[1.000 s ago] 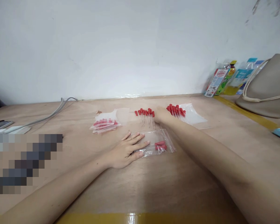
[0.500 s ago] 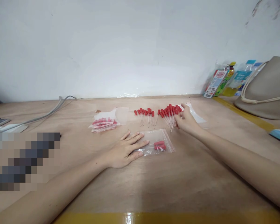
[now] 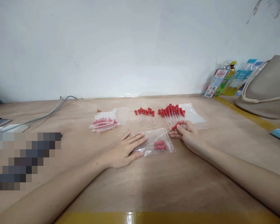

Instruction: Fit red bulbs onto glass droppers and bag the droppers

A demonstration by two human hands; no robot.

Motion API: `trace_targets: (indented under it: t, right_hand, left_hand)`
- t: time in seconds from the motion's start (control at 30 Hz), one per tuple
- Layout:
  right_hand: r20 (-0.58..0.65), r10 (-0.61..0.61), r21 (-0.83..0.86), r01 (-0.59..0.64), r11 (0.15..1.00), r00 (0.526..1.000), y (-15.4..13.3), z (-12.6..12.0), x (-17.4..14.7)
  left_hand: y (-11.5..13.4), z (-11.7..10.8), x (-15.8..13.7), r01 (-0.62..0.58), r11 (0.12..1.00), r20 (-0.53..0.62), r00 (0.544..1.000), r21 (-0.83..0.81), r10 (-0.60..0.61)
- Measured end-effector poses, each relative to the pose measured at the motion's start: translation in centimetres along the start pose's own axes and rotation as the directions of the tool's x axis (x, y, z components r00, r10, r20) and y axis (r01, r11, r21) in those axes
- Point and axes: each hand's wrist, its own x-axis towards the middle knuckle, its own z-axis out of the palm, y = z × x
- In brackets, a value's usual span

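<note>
My left hand lies flat with fingers spread on the left part of a clear zip bag. Inside that bag are red-bulbed droppers, their bulbs toward the bag's right end. My right hand pinches a single dropper by its red bulb, the thin clear tube pointing left and down over the bag's upper right part. Behind it, a fanned pile of droppers lies with bulbs toward the wall. A smaller group of droppers lies to its left.
Filled bags of droppers are stacked left of centre. An opened plastic bag lies beside the pile. Bottles, a carton and a beige drawstring bag stand at the right. A grey cable crosses the left side.
My right hand has drawn a dropper out of the pile and brought it toward me, over the zip bag. My left hand stays in place on the bag.
</note>
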Motion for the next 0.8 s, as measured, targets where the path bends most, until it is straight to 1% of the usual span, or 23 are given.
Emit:
trace_targets:
  t: [0.07, 0.13, 0.2, 0.27, 0.33, 0.43, 0.47, 0.53, 0.6, 0.63, 0.67, 0.73, 0.8]
  right_hand:
    - [0.094, -0.014, -0.099, 0.023, 0.995, 0.995, 0.1, -0.4, 0.1]
    - [0.207, -0.006, -0.241, 0.057, 0.969, 0.978, 0.0, -0.8, 0.2]
    - [0.293, -0.007, -0.371, 0.12, 0.921, 0.956, 0.0, -1.2, 0.3]
    - [0.332, -0.054, -0.462, 0.212, 0.861, 0.942, 0.0, -1.3, 0.4]
    - [0.351, -0.123, -0.511, 0.301, 0.805, 0.928, 0.1, -1.1, 0.5]
    - [0.382, -0.208, -0.527, 0.397, 0.751, 0.901, 0.3, -0.5, 0.3]
    - [0.404, -0.234, -0.533, 0.436, 0.725, 0.884, 0.3, -0.2, 0.2]
    - [0.47, -0.273, -0.558, 0.523, 0.645, 0.839, 0.3, 0.1, -0.1]
    - [0.544, -0.276, -0.569, 0.59, 0.573, 0.792, 0.2, 0.2, -0.3]
    - [0.566, -0.267, -0.57, 0.604, 0.558, 0.78, 0.0, 0.2, -0.3]
    - [0.57, -0.257, -0.576, 0.603, 0.553, 0.78, -0.2, 0.1, -0.2]
    - [0.523, -0.266, -0.63, 0.578, 0.52, 0.81, -0.8, -0.2, 0.2]
    - [0.442, -0.318, -0.728, 0.543, 0.419, 0.839, -1.6, -0.3, 1.1]
  left_hand:
    - [0.0, 0.0, 0.0, -0.011, 1.0, -0.006, 1.0, -0.001, 0.011]
    - [0.0, 0.0, 0.0, -0.026, 1.0, -0.006, 1.0, 0.0, 0.026]
    - [-0.1, 0.0, 0.0, -0.03, 1.0, -0.004, 1.0, 0.002, 0.03]
    - [-0.1, 0.0, 0.0, -0.029, 1.0, -0.011, 1.0, 0.005, 0.029]
    - [-0.2, 0.1, 0.0, -0.035, 0.999, -0.023, 0.999, 0.007, 0.035]
    - [-0.2, 0.1, 0.1, -0.035, 0.999, -0.027, 0.999, 0.007, 0.035]
    - [-0.1, 0.1, 0.1, -0.031, 1.0, -0.025, 0.999, 0.007, 0.031]
    - [-0.1, 0.1, 0.1, -0.023, 1.0, -0.019, 1.0, 0.006, 0.023]
    - [-0.1, 0.1, 0.0, -0.019, 1.0, -0.012, 1.0, 0.008, 0.019]
    - [-0.1, 0.0, 0.0, -0.018, 1.0, -0.01, 1.0, 0.01, 0.018]
    - [-0.1, 0.0, 0.0, -0.017, 1.0, -0.008, 1.0, 0.014, 0.017]
    - [-0.1, 0.0, 0.0, -0.014, 1.0, -0.003, 1.0, 0.024, 0.015]
    - [-0.1, 0.0, 0.1, -0.013, 0.999, 0.002, 1.0, 0.03, 0.013]
